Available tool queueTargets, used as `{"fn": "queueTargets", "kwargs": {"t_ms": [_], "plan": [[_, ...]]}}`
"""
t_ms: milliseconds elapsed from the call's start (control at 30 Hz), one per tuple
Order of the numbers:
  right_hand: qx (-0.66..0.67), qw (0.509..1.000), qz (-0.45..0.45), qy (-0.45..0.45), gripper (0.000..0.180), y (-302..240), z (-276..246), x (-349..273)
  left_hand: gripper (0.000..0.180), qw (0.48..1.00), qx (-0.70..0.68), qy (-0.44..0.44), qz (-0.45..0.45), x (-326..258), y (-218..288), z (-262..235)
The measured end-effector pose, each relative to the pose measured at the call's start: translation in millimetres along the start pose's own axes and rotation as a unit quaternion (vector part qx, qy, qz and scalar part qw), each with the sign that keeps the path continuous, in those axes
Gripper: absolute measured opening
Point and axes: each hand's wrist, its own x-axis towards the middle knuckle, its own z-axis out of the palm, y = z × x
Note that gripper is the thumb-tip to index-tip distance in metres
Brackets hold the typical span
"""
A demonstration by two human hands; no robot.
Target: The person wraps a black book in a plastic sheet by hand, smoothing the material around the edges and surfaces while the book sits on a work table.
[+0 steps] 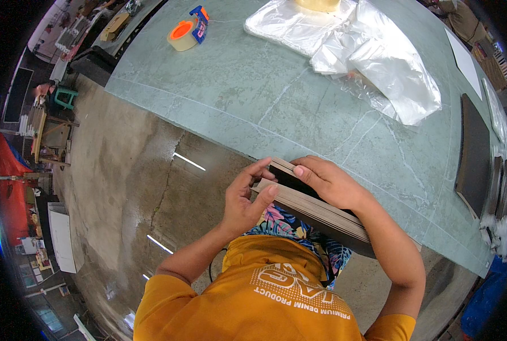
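a parted stack of dark-faced boards (316, 210), pale at the edges, stands on its long side between the person's torso and the near edge of the green tabletop (219, 91). the left hand (246, 196) is clamped on its near-left end, thumb on the pale edges, fingers by the gap; the right hand (334, 184) grips the far part, its thumb against the black inner face, probably to keep the two parts from sliding. whether the table bears any weight, i cannot tell. the table edge runs slantwise beneath the stack, with floor (111, 170) to the left. a stretch of tabletop separates the hands from the clear plastic bags (390, 62); the tape dispenser (183, 35) lies well apart, and a dark board (474, 148) sits toward the right edge.
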Motion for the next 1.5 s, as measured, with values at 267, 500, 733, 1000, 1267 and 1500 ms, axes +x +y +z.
{"fn": "queueTargets", "kwargs": {"t_ms": [267, 500, 733, 1000, 1267, 1500], "plan": [[-0.004, 1.000, -0.007, 0.011, 0.039, 2, 2, -1, 0.042, 0.999, 0.031, -0.023, 0.009, 2, 0, -3], [0.005, 1.000, 0.002, 0.012, 0.042, 3, 1, -1, 0.041, 0.999, 0.022, -0.020, 0.015, 1, 0, -3], [0.002, 1.000, 0.004, 0.009, 0.042, 0, 2, -2, 0.035, 1.000, -0.019, -0.015, -0.006, -2, 5, -3], [0.001, 1.000, 0.014, 0.026, 0.045, 2, 0, -5, 0.038, 0.944, 0.289, -0.017, 0.156, 20, 5, -7], [-0.204, 0.977, 0.056, 0.032, 0.044, 28, -97, -77, 0.038, 0.996, 0.031, 0.031, 0.080, 35, -13, 22], [-0.324, 0.658, 0.381, 0.563, 0.034, 131, -255, -293, 0.025, 0.993, 0.078, 0.021, 0.087, 40, -10, 36]]}}
